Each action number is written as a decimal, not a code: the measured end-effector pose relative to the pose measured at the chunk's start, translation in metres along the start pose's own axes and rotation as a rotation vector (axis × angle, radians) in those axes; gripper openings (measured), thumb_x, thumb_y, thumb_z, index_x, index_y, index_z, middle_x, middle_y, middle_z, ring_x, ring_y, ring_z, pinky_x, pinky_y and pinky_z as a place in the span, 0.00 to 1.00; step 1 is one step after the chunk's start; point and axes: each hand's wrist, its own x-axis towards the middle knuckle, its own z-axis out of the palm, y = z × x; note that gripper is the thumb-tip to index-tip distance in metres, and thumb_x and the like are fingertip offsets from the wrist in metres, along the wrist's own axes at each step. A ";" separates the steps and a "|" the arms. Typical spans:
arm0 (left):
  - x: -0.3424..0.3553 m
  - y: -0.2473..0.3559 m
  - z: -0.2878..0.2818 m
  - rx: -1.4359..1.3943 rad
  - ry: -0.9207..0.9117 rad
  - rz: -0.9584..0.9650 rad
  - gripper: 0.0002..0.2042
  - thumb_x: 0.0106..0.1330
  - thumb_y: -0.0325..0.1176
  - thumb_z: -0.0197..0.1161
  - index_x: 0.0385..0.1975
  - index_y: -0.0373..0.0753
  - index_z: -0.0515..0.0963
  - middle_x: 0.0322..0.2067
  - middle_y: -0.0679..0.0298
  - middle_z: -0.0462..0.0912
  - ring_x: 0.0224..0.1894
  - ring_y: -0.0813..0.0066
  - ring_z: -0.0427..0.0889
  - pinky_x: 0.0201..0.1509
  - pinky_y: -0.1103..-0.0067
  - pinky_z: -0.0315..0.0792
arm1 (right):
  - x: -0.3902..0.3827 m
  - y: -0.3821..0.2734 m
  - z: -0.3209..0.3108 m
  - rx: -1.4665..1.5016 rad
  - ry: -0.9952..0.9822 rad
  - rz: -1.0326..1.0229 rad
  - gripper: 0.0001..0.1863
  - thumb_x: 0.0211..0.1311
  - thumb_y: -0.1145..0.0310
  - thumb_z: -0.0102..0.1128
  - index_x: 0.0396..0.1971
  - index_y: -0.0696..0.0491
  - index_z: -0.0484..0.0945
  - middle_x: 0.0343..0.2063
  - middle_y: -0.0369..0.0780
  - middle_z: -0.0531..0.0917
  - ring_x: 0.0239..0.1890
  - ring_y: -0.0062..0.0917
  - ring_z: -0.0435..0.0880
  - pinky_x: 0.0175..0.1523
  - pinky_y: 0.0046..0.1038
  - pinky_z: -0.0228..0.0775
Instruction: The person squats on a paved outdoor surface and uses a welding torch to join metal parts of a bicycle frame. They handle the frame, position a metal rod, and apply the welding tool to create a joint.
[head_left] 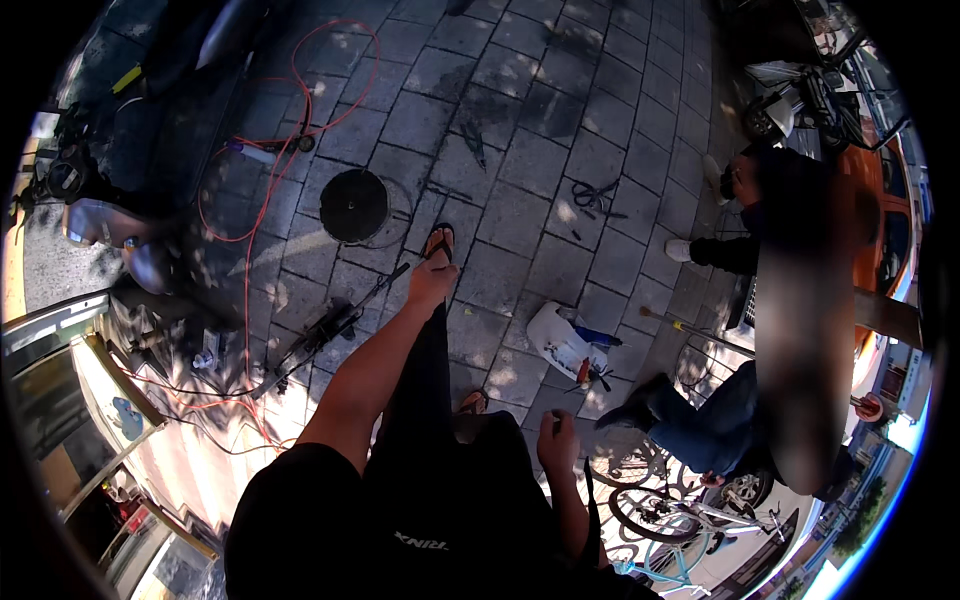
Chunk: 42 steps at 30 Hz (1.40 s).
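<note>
My left hand [431,284] reaches forward and down along my black trouser leg [428,400], just short of my foot in a brown sandal [438,243]. I see only its back; the fingers are hidden, and nothing shows in it. My right hand [557,441] hangs by my hip with the fingers curled into a loose fist, and I see nothing in it. A thin black strap [586,490] runs down just beside it. My other sandalled foot [471,402] peeks out lower down.
Grey paving stones carry a round black cover [353,205], a looping orange cable [262,190], a long black tool [326,330] and a white container [556,340] with hand tools. Another person [720,425] crouches at the right beside bicycles [668,512].
</note>
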 end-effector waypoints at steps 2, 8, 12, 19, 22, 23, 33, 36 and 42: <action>0.108 0.001 0.012 0.111 0.049 0.129 0.25 0.65 0.45 0.72 0.54 0.32 0.81 0.36 0.56 0.88 0.33 0.67 0.88 0.35 0.71 0.79 | 0.045 -0.019 0.005 0.002 0.044 0.026 0.19 0.74 0.56 0.60 0.50 0.57 0.82 0.24 0.42 0.83 0.26 0.31 0.83 0.35 0.37 0.74; 0.255 0.091 0.044 0.507 0.090 0.036 0.30 0.62 0.51 0.70 0.58 0.35 0.81 0.50 0.46 0.88 0.57 0.50 0.86 0.60 0.61 0.78 | 0.139 -0.123 0.051 0.165 0.091 0.138 0.15 0.73 0.62 0.64 0.50 0.58 0.80 0.23 0.41 0.82 0.25 0.25 0.82 0.33 0.31 0.74; 0.366 0.081 0.077 0.588 0.136 0.018 0.31 0.63 0.53 0.71 0.58 0.33 0.80 0.51 0.46 0.87 0.56 0.48 0.86 0.59 0.61 0.78 | 0.177 -0.126 0.095 0.158 0.091 0.007 0.12 0.72 0.67 0.65 0.48 0.60 0.81 0.21 0.40 0.83 0.21 0.26 0.83 0.30 0.28 0.75; 0.543 0.051 0.157 0.553 0.288 -0.062 0.31 0.61 0.53 0.72 0.55 0.32 0.81 0.51 0.45 0.87 0.54 0.45 0.87 0.58 0.59 0.79 | 0.270 -0.093 0.096 -0.005 0.238 -0.150 0.11 0.69 0.68 0.63 0.43 0.61 0.81 0.21 0.42 0.84 0.20 0.32 0.82 0.27 0.32 0.73; 0.592 0.043 0.183 0.530 0.347 -0.125 0.29 0.60 0.52 0.72 0.51 0.32 0.81 0.51 0.43 0.87 0.54 0.43 0.86 0.58 0.57 0.79 | 0.286 -0.096 0.099 -0.098 0.339 -0.078 0.13 0.69 0.65 0.65 0.43 0.60 0.82 0.26 0.43 0.84 0.25 0.34 0.83 0.32 0.32 0.74; 0.599 0.038 0.185 0.522 0.368 -0.151 0.29 0.59 0.52 0.73 0.50 0.32 0.81 0.50 0.43 0.87 0.53 0.43 0.87 0.58 0.57 0.80 | 0.297 -0.099 0.096 -0.035 0.345 -0.068 0.13 0.69 0.64 0.65 0.43 0.59 0.82 0.29 0.44 0.85 0.28 0.33 0.84 0.33 0.31 0.74; 0.464 0.030 0.113 -0.082 -0.002 -0.188 0.18 0.69 0.40 0.69 0.45 0.30 0.78 0.35 0.51 0.87 0.33 0.64 0.91 0.32 0.69 0.83 | 0.319 -0.104 0.077 0.046 0.063 -0.201 0.08 0.70 0.70 0.63 0.43 0.58 0.81 0.17 0.35 0.79 0.18 0.21 0.76 0.27 0.26 0.67; 0.346 0.015 0.095 -0.339 -0.214 -0.321 0.15 0.70 0.36 0.67 0.43 0.29 0.76 0.32 0.55 0.85 0.29 0.67 0.89 0.26 0.73 0.80 | 0.319 -0.120 0.067 -0.020 -0.044 -0.184 0.10 0.70 0.64 0.65 0.42 0.54 0.83 0.21 0.38 0.84 0.21 0.30 0.84 0.30 0.30 0.75; 0.077 0.084 0.032 -0.086 -0.553 -0.092 0.16 0.66 0.38 0.69 0.40 0.28 0.76 0.26 0.59 0.85 0.27 0.70 0.89 0.28 0.75 0.82 | 0.308 -0.180 0.011 -0.414 -0.301 -0.460 0.41 0.65 0.62 0.69 0.74 0.56 0.60 0.63 0.52 0.71 0.61 0.51 0.74 0.62 0.48 0.69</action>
